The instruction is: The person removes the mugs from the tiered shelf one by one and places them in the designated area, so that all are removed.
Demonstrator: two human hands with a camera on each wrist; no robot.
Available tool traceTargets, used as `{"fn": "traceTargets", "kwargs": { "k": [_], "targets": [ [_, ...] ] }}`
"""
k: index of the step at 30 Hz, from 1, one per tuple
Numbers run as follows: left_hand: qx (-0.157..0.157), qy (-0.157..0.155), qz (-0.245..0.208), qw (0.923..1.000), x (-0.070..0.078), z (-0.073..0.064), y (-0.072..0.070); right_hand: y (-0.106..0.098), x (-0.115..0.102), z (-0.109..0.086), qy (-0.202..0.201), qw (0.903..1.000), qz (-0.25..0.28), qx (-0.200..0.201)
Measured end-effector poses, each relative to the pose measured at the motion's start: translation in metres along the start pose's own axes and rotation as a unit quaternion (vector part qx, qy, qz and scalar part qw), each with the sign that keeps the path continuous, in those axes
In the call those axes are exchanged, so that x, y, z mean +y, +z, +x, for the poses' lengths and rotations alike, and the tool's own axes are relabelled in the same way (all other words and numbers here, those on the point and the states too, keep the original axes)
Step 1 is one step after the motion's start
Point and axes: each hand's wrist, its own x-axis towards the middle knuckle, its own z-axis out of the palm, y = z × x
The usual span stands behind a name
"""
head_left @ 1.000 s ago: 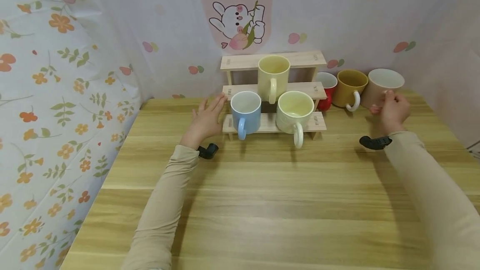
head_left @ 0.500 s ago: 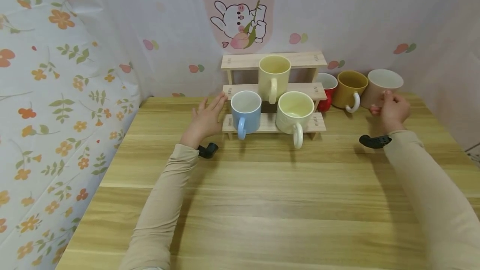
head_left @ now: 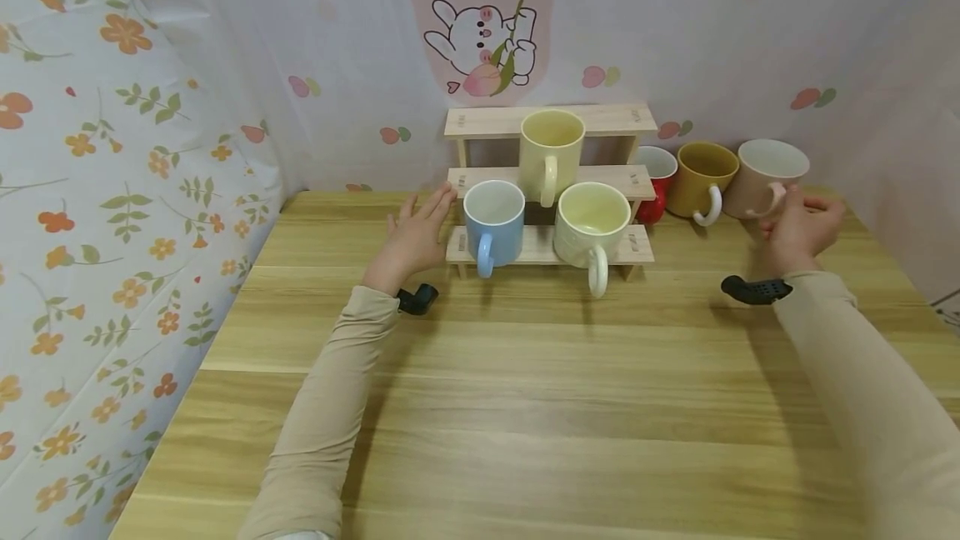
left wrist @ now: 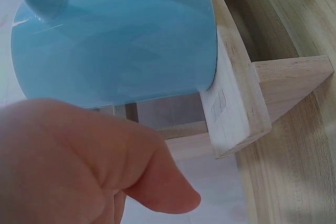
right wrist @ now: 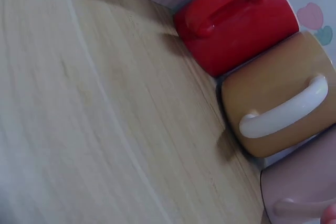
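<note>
Right of the rack [head_left: 618,119], the pink mug [head_left: 753,180] stands with its handle [head_left: 777,193] towards the nearer right hand [head_left: 804,229], though whether the fingers [head_left: 792,203] pinch it I cannot tell.

The pale 3-tier wooden rack [head_left: 547,119] looks matt, with visible grain; the flat yellowish-brown wood-grained tabletop [head_left: 585,407] has a soft sheen. The light-blue cylindrical ceramic mug [left wrist: 115,45], red rounded ceramic mug [right wrist: 239,30] and pinkish-beige cylindrical ceramic mug [head_left: 747,182] look smooth — the first 2 glossy.
</note>
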Motion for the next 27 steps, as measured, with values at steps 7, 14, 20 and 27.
{"fn": "traceTargets", "kwargs": {
  "k": [7, 14, 20, 27],
  "targets": [
    [-0.003, 0.000, -0.001, 1.0000, 0.000, 0.001, 0.001, 0.000, 0.003, -0.015, 0.029, 0.9994, -0.004, -0.016],
    [-0.003, 0.000, -0.004, 1.0000, -0.002, 0.003, 0.003, 0.003, 0.002, -0.039, 0.017, 0.9972, -0.018, -0.070],
    [-0.003, 0.000, -0.012, 0.9999, -0.002, 0.002, 0.001, 0.010, 0.003, -0.061, 0.035, 0.9924, -0.005, -0.118],
    [-0.006, 0.000, -0.016, 0.9998, -0.002, 0.000, -0.001, 0.020, 0.004, -0.083, 0.030, 0.9835, -0.011, -0.178]
  ]
}}
